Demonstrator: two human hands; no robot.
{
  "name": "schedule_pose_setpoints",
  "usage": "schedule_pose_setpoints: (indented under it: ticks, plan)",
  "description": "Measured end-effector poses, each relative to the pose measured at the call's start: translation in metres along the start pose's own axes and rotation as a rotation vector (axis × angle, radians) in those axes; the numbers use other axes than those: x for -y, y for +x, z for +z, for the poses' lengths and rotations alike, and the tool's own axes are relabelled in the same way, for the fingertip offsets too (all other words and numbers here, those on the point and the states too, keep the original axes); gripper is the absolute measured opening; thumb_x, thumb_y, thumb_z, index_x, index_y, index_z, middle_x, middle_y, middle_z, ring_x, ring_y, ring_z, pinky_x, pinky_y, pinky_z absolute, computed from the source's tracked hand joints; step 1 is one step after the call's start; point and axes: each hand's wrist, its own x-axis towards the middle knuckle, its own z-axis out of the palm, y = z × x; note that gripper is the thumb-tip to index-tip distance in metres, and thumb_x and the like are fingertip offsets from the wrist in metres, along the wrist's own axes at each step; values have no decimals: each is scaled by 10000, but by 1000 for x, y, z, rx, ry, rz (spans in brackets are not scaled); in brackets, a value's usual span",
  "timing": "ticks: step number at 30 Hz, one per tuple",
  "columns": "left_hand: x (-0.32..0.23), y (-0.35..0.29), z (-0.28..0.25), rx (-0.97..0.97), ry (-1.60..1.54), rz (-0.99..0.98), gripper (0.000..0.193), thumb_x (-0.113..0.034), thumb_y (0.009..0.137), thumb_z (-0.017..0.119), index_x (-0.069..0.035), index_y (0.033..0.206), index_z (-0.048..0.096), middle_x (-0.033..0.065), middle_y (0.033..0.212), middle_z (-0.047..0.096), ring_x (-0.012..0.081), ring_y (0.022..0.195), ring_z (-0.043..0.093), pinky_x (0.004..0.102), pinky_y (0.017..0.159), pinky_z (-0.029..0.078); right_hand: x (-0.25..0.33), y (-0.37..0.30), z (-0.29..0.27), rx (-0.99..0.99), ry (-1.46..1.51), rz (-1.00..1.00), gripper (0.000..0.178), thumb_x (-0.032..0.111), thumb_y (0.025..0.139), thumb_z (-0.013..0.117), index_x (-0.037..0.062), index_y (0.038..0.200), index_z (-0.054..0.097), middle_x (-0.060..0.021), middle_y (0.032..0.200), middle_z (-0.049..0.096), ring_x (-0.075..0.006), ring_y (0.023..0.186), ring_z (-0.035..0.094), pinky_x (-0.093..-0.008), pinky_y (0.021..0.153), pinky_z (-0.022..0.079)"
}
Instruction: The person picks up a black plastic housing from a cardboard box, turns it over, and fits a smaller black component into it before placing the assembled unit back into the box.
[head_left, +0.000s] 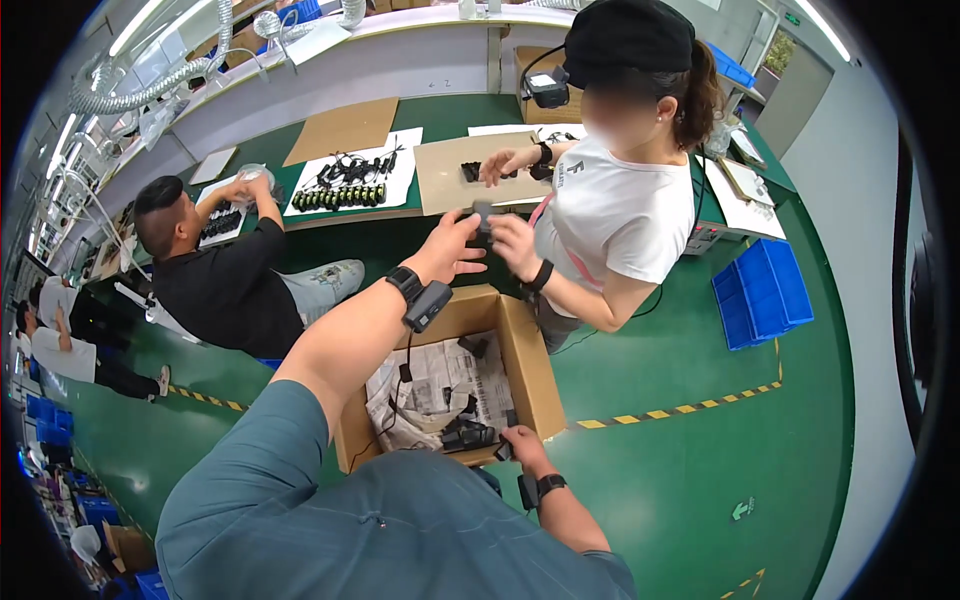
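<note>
My left hand (pixel 447 249) reaches forward past the box, thumb and fingers apart. Its fingertips are at a small dark block (pixel 483 213), which a co-worker's hand (pixel 513 243) also meets from the other side. At the near right corner of an open cardboard box (pixel 530 365), my right hand (pixel 528 452) is closed around a small black block (pixel 503 451), partly hidden by the fingers. Inside the box, crumpled printed paper (pixel 415 375) lies under several black pieces (pixel 466 434) and a thin black cable (pixel 392 412).
The co-worker in white (pixel 630 190) stands just beyond the box. Another person in black (pixel 215 270) sits at the left, by the green bench (pixel 440 112) with cables (pixel 350 168) and a row of black-and-yellow parts (pixel 338 197). Blue bins (pixel 762 293) stand on the floor at right.
</note>
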Motion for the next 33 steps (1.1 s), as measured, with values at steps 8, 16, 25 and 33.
schedule_pose_setpoints:
  ticks: [8, 16, 25, 33]
  plan:
    - [120, -129, -111, 494, 595, -134, 598, -316, 994, 677, -110, 1487, 408, 50, 1183, 608, 147, 1000, 604, 302, 844, 532, 108, -34, 73, -29, 327, -282, 283, 320, 1047, 598, 50, 1117, 642, 0, 959, 612, -98, 876, 539, -277, 777, 464]
    - [79, -253, -180, 418, 423, 227, 517, -165, 1010, 664, -58, 1469, 452, 66, 1283, 613, 138, 1080, 606, 324, 886, 542, 253, -122, 207, 4, 143, -691, 280, 236, 1052, 590, 20, 1230, 581, -28, 1075, 602, -112, 988, 560, -278, 912, 468]
    - [21, -329, -282, 349, 251, 464, 357, -166, 1038, 620, -33, 1358, 533, 54, 1182, 638, 99, 1005, 624, 276, 870, 535, 295, -210, 293, 382, 185, -745, 601, 78, 956, 703, 35, 1480, 411, -72, 1248, 573, -159, 1124, 574, -312, 972, 498]
    - [14, -360, -305, 281, 307, 609, 294, -212, 1030, 639, -30, 1252, 579, 84, 993, 681, 121, 832, 648, 283, 732, 524, 287, -229, 323, 452, 268, -682, 636, 42, 932, 732, 19, 1480, 411, -76, 1243, 578, -159, 1168, 558, -326, 1032, 475]
